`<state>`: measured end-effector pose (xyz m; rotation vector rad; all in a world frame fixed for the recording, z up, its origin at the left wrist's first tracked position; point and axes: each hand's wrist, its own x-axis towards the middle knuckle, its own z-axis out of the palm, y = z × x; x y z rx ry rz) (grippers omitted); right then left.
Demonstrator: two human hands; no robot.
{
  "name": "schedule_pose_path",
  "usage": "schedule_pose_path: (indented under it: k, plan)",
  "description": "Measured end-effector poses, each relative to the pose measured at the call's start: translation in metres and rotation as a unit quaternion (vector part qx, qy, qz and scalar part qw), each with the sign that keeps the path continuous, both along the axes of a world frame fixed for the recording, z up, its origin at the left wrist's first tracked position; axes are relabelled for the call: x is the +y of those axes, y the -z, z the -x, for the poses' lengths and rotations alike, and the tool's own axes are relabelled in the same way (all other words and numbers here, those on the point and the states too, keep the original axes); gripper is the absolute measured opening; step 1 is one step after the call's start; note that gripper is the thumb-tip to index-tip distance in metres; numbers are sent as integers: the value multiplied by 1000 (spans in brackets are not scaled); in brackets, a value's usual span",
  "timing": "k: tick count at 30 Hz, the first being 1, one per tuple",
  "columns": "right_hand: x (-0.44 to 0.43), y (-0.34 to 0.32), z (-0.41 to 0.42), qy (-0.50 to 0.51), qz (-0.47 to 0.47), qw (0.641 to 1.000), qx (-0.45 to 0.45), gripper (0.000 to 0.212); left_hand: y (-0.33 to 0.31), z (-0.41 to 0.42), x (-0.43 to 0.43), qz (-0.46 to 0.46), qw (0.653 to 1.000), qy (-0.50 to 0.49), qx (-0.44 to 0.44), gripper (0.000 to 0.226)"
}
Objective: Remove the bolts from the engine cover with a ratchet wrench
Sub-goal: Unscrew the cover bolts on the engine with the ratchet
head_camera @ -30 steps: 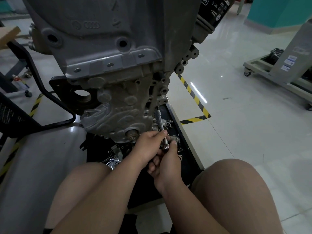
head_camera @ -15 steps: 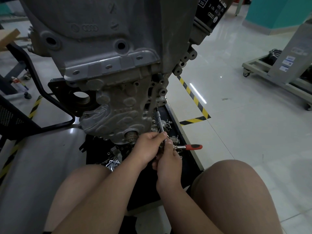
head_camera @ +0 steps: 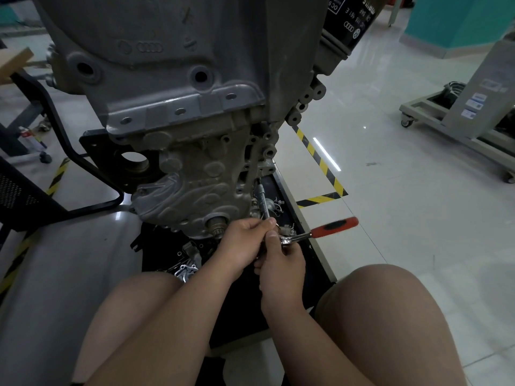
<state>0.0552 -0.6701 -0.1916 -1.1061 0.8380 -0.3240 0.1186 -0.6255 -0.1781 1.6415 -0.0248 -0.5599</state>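
Head view, left side first: where is the engine cover (head_camera: 189,190)?
Low on the grey engine, just above both hands.
And the left hand (head_camera: 242,243)?
Its fingers pinch the lower end of the extension bar (head_camera: 262,200), which runs up to the cover's right edge.
The right hand (head_camera: 281,263)?
Curled round the ratchet wrench (head_camera: 320,232) at its head. The red handle sticks out rightward over the tiled floor (head_camera: 418,218).

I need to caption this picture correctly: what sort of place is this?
Most likely an automotive workshop, perhaps a training one: a bare car engine is being worked on, yellow-and-black hazard tape marks the tiled floor, and a wheeled equipment stand is parked beyond.
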Motion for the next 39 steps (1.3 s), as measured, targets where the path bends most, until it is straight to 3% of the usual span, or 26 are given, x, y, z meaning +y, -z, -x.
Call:
schedule_pose_path:
  k: [5, 12, 16, 21, 26, 35, 39]
  plan:
    - [0, 0, -3, -31, -105, 993, 33, 61, -2, 1, 2, -1, 1000, 8, 15, 30]
    - [2, 5, -6, -27, -190, 981, 20, 57, 0, 1, 3, -31, 997, 54, 40, 34]
    - [4, 3, -5, -38, -203, 978, 30, 72, 2, 0, 5, -34, 998, 52, 26, 34]
    - [2, 2, -4, -49, -151, 987, 32, 71, 4, -1, 5, -24, 999, 43, 18, 33]
    - [0, 1, 1, -34, -53, 998, 19, 45, 7, -2, 2, -14, 1000, 22, -6, 34]
    - [1, 1, 3, -28, -30, 999, 18, 35, 8, -4, 0, -23, 1000, 12, 4, 31]
    - [-1, 1, -1, -21, -66, 997, 20, 47, 4, -3, 0, -19, 999, 22, 15, 35]
